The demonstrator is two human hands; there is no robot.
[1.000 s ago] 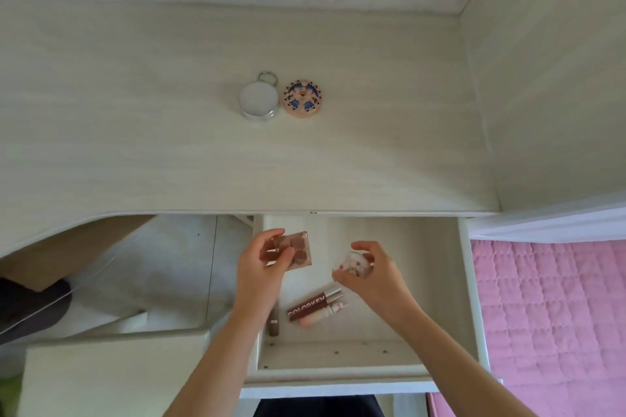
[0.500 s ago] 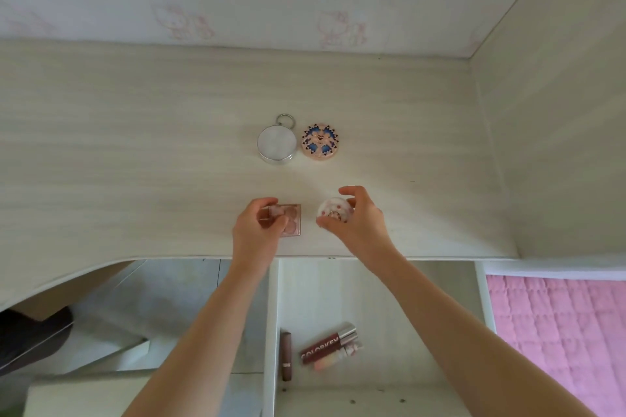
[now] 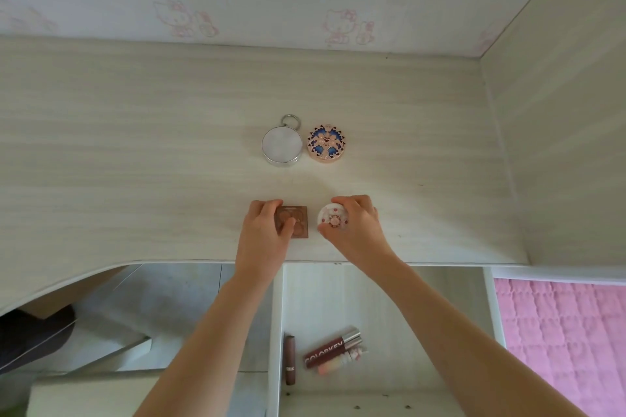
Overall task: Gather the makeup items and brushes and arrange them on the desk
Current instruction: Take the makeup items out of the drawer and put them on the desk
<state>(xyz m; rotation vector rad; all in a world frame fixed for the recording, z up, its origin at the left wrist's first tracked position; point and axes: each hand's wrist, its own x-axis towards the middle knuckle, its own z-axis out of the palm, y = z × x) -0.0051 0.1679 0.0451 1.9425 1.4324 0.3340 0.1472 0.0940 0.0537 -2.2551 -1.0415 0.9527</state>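
Both pieces are out of the drawer point(image 3: 382, 294) and down on the desk point(image 3: 135, 152) now, left hand point(image 3: 267, 230) still pinching the square eyeshadow palette point(image 3: 298, 222), right hand point(image 3: 355, 227) clamped on the small round compact point(image 3: 333, 218), with lip tubes point(image 3: 333, 347) left in the drawer.

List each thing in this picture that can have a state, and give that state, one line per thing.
Drawer: open.
Silver compact: closed, on desk.
Patterned compact: closed, on desk.
Square palette: on desk, under left hand.
White round case: on desk, gripped by right hand.
Tubes: lying in drawer.
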